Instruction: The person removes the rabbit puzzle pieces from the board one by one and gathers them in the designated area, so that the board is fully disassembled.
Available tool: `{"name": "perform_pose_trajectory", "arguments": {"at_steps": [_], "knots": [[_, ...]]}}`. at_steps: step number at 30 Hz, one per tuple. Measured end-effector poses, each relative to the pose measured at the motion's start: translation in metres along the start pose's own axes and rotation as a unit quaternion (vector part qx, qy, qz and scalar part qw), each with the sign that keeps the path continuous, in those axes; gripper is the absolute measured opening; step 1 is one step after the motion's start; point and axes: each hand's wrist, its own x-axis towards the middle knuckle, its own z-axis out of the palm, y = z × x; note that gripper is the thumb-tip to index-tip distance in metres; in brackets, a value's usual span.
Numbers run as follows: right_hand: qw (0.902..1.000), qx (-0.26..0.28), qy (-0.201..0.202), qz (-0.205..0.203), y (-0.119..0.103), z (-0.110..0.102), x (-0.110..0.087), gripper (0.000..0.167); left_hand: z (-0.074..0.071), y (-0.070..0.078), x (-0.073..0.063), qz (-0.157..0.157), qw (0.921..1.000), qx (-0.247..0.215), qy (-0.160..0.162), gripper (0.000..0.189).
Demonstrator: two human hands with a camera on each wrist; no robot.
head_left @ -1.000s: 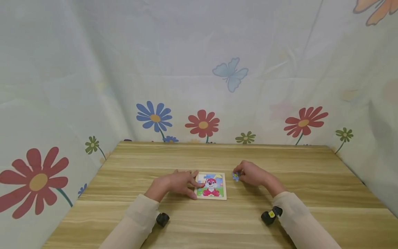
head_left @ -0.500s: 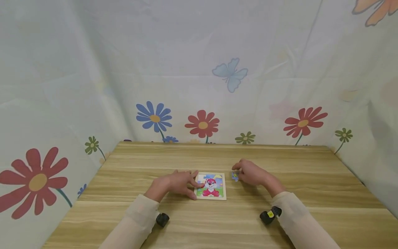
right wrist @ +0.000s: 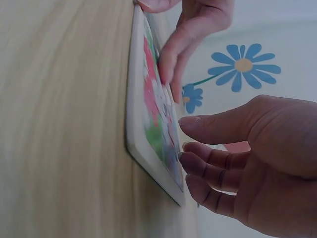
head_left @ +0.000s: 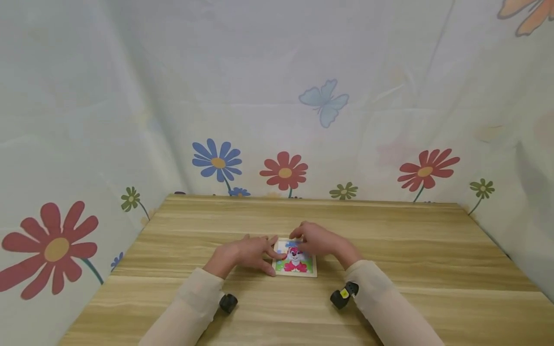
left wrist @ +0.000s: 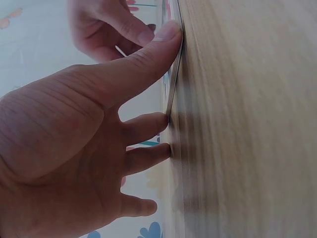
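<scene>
A small square picture puzzle (head_left: 295,267) lies on the wooden table, showing a red-and-white cartoon animal inside a pale frame. At its left side my left hand (head_left: 250,253) has its fingers spread; the index finger presses on the picture and the thumb rests at the near-left edge. Over the upper right of the puzzle, my right hand (head_left: 321,241) pinches a blue puzzle piece, mostly hidden behind the fingers. In the right wrist view, the right thumb and bent fingertips (right wrist: 190,128) come together close to the picture surface.
The wooden table (head_left: 389,240) reaches back to a pale curtain (head_left: 242,96) printed with flowers and a butterfly. Black wrist cameras sit on both wrists, the left camera (head_left: 228,303) and the right camera (head_left: 343,294) being low over the table.
My right hand has moved left from the table beside the puzzle to above its upper right, taking the blue puzzle piece along. The left hand stays in place on the puzzle.
</scene>
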Motion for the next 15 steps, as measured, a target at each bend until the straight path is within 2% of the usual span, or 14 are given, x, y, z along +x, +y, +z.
{"name": "perform_pose_trajectory", "arguments": {"at_steps": [5, 15], "knots": [[0.9997, 0.001, -0.017, -0.016, -0.001, 0.007, 0.01, 0.024, 0.0, 0.0, 0.001, 0.003, 1.0, -0.003, 0.004, 0.052], [0.9997, 0.008, -0.021, -0.005, -0.003, 0.011, 0.018, 0.015, -0.001, 0.0, 0.0, 0.003, 1.0, -0.001, 0.004, 0.052]]}}
